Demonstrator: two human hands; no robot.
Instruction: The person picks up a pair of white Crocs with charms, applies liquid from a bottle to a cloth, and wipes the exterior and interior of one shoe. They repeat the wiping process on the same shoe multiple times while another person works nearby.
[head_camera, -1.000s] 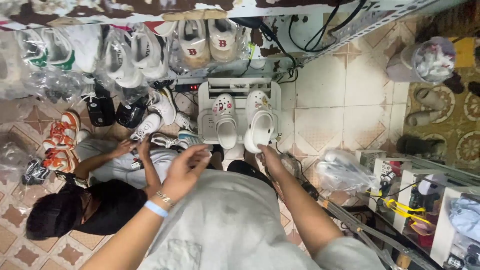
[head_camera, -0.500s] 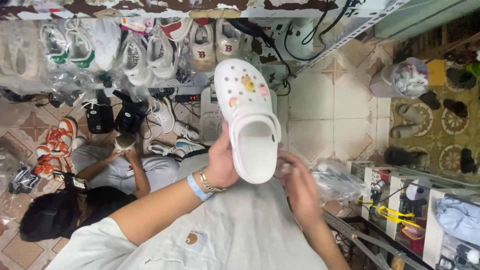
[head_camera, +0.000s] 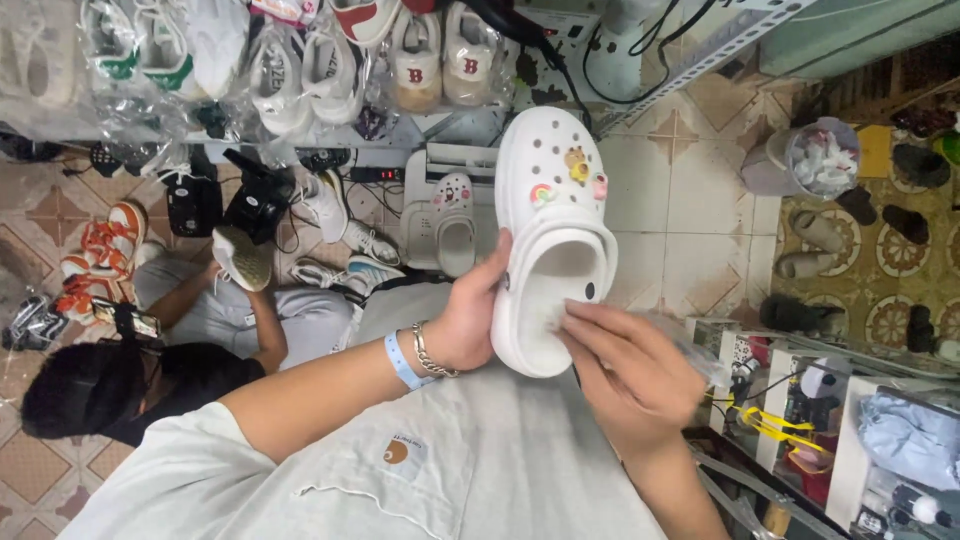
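While the left hand (head_camera: 470, 325) clamps the white clog (head_camera: 553, 235) by its side in mid-air, the right hand (head_camera: 625, 365) presses spread fingertips into its opening; that one-sided grip could let it twist loose.

The left hand (head_camera: 470, 325) is raised in the middle of the view, its bare forearm running in from the lower left. The thumb lies up along the near side of what it holds, tip pointing far, and the other fingers are hidden behind, so the hand is clasped in a firm grip. A light blue band and a silver chain bracelet circle the left wrist. The right hand (head_camera: 630, 365) sits just right of the left and slightly nearer, forearm coming up from the lower right. Its fingers (head_camera: 600, 318) are stretched out flat, pointing left, the fingertips pressed on the same held thing; this hand is slightly blurred.
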